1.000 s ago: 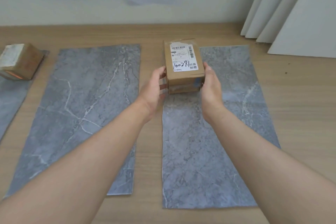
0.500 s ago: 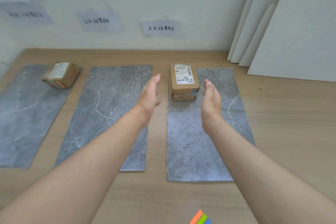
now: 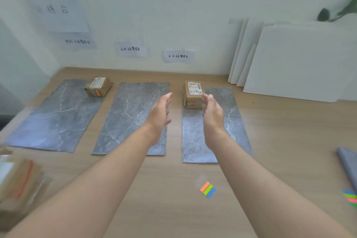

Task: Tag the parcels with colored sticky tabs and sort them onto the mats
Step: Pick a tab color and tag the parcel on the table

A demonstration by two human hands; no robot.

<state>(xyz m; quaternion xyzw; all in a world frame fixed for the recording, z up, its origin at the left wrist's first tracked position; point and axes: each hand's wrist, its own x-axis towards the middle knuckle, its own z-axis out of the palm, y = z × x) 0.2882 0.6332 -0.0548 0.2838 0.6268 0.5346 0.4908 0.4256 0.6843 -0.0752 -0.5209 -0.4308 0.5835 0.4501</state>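
As the parcel (image 3: 193, 94) rests on the right mat (image 3: 194, 141), our left grip (image 3: 160, 114) and right grip (image 3: 212, 114) hover empty, fingers extended.

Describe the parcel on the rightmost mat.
Three grey marble-patterned mats lie on the wooden table. The rightmost mat carries, at its far left corner, a small brown cardboard parcel. Unlike the orange-tabbed parcel far left, its label bears handwritten digits.

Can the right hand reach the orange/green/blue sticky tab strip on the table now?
Probably yes: the right hand is open and empty, and the orange, green and blue sticky tab strip lies uncovered on the wooden table.
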